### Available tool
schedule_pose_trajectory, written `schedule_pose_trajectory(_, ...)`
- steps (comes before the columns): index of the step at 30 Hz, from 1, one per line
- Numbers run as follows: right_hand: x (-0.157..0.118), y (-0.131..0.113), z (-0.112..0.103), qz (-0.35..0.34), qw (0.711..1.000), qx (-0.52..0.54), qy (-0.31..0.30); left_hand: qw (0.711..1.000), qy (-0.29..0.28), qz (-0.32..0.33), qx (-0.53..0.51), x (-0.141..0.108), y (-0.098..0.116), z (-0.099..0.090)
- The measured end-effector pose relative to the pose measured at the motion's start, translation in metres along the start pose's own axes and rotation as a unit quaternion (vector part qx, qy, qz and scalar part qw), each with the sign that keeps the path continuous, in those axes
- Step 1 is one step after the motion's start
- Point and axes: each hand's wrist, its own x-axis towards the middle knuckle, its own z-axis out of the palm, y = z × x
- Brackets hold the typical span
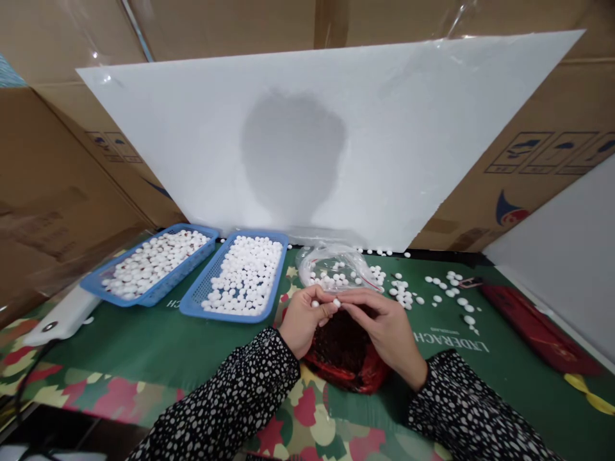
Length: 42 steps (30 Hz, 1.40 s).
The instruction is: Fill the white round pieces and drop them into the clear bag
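Observation:
My left hand [306,320] and my right hand [384,326] meet over an open red bag [369,384] of dark brown stuff [342,339]. Between their fingertips they pinch one small white ball [337,303]. A second white ball [314,304] shows against the fingers of my left hand. Just beyond the hands lies a clear plastic bag [355,262] with several white balls in it. To the left, a blue basket [279,275] holds many white balls. Another blue basket [163,296], farther left, has white balls with brown specks among them.
Loose white balls [401,291] are scattered right of the clear bag. A red pouch [533,323] with a yellow strap lies at the right. A white device with a cord [62,323] sits under the far-left basket. A white board [384,141] and cardboard walls [542,109] enclose the back.

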Motion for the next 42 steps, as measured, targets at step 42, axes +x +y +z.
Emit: schedule_pose_trajectory(42,0.016,-0.010,-0.002,-0.019,0.996,-0.072,-0.040,0.999,-0.033,-0.035,0.022,-0.002,0.014,0.000)
